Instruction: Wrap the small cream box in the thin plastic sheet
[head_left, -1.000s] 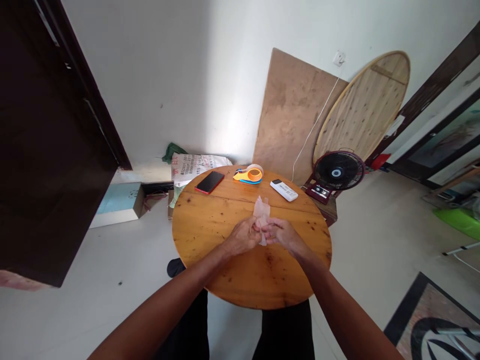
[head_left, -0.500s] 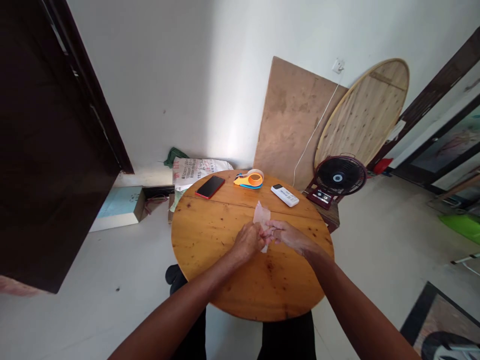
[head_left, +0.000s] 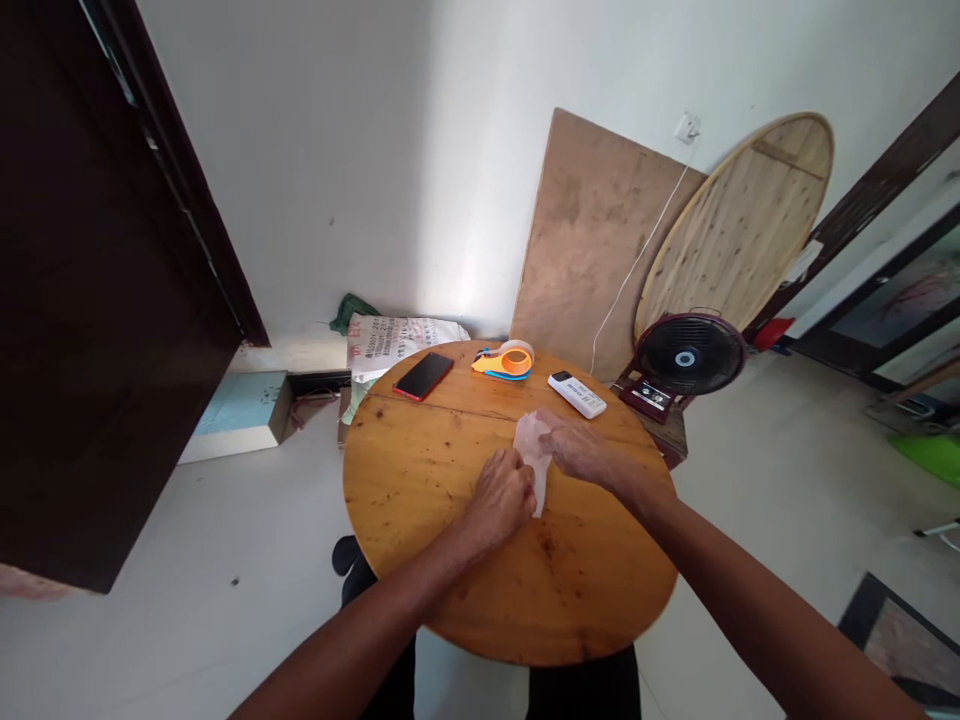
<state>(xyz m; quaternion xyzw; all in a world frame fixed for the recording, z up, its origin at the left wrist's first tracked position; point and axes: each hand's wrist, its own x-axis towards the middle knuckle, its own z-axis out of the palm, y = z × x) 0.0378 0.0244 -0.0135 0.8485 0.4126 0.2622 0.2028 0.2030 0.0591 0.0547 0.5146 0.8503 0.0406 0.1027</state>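
A small clear plastic bag (head_left: 533, 452) lies on the round wooden table (head_left: 420, 470), held between both hands. My left hand (head_left: 502, 495) pinches its near end with closed fingers. My right hand (head_left: 579, 450) grips its far right side, fingers curled over the upper edge. Farther back on the table lie a red phone (head_left: 424, 375), an orange and blue tape dispenser (head_left: 505, 360) and a white remote control (head_left: 577, 393).
A dark cabinet (head_left: 90, 300) fills the left side. A printed sack (head_left: 390, 338) and a pale box (head_left: 236, 415) sit on the floor behind the table. A black fan (head_left: 686, 358), a plywood board (head_left: 592, 240) and a round wooden top (head_left: 731, 230) stand at the back right.
The bag was held upright above the table and now lies lower, nearly flat. My right hand slid up toward its far end while my left hand stayed at the near end.
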